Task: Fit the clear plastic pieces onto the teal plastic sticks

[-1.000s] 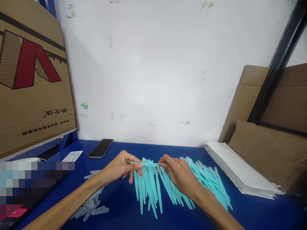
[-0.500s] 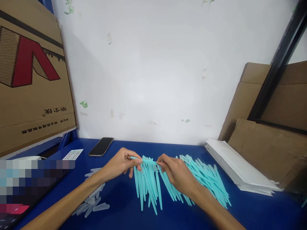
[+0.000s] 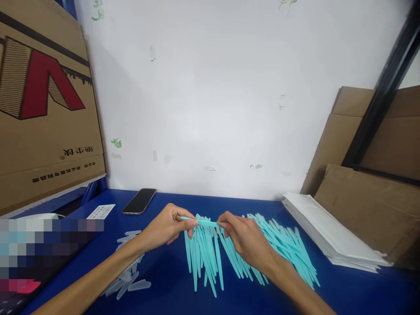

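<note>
My left hand (image 3: 166, 227) and my right hand (image 3: 244, 239) each pinch one end of a single turquoise plastic stick (image 3: 203, 222), held level just above the blue table (image 3: 170, 280). Below and to the right of it lies a spread pile of several turquoise sticks (image 3: 278, 247), their points toward me. Left of my left forearm lies a small heap of clear plastic pieces (image 3: 126, 280). Both hands have their fingers closed on the stick.
A black phone (image 3: 139, 201) lies near the wall at the back left, with a white card (image 3: 101, 211) beside it. A stack of white bags (image 3: 331, 238) sits at the right, before brown cardboard (image 3: 367, 205). A large carton (image 3: 42, 109) stands at the left.
Both hands have stayed in place, holding the same stick; the left fingers curled in a little and the view shifted slightly.
</note>
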A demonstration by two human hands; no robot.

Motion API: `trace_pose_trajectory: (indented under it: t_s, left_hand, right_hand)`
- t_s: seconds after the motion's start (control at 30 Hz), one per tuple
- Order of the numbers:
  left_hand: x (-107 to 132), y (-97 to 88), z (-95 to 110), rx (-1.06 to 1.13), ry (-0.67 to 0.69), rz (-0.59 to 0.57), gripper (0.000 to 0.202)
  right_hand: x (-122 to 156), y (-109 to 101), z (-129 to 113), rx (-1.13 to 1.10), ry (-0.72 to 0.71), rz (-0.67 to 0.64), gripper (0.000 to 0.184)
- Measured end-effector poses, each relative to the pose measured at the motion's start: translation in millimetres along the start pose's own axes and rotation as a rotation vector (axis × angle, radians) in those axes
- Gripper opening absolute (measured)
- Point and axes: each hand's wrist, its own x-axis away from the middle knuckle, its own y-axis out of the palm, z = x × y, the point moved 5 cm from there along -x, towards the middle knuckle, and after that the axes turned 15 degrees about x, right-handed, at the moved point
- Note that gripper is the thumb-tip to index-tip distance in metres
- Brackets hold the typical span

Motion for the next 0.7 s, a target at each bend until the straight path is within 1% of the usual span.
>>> trace_pose_trajectory:
  t_s: [0.13, 0.2, 0.3, 0.4, 0.47, 0.53, 0.57, 0.6, 0.67, 0.7]
  left_hand:
    - [0.8, 4.5, 6.6, 0.01, 0.078, -0.01, 0.03]
    - [0.8, 7.9, 6.8, 0.012, 0.093, -0.026, 0.028]
    - [-0.2, 15.1, 2.9, 0.009, 0.067, -0.079, 0.029]
    - [-1.2, 18.6, 0.9, -0.017, 0.026, -0.12, 0.033]
    - [-0.9, 12.2, 3.9, -0.081, 0.002, -0.104, 0.036]
    - [1.7, -2.3, 10.2, -0.192, -0.033, -0.077, 0.043]
    - [4.4, -11.4, 14.1, -0.263, -0.055, -0.078, 0.044]
    - [8.2, -20.0, 16.6, -0.32, -0.106, -0.111, 0.045]
    - [19.3, -35.1, 18.2, -0.406, -0.264, -0.233, 0.045]
    - [25.2, -42.6, 19.2, -0.434, -0.329, -0.257, 0.043]
  right_hand:
    - [1.6, 1.7, -10.4, 0.06, -0.01, -0.032, 0.025]
    - [2.4, 3.6, -17.0, 0.1, -0.023, -0.046, 0.026]
    - [2.2, 3.8, -24.1, 0.102, -0.045, -0.043, 0.027]
    - [0.6, -1.1, -23.8, 0.097, -0.06, -0.013, 0.028]
    - [-0.6, -6.4, -17.0, 0.104, -0.043, 0.002, 0.029]
    - [-1.8, -11.6, -3.8, 0.123, 0.023, -0.003, 0.03]
    - [-2.2, -13.7, 5.0, 0.143, 0.079, -0.011, 0.03]
    - [-2.4, -15.5, 14.3, 0.176, 0.141, -0.017, 0.029]
    - [-1.9, -17.3, 32.2, 0.259, 0.264, -0.032, 0.028]
    - [-1.3, -17.3, 39.8, 0.295, 0.319, -0.035, 0.028]
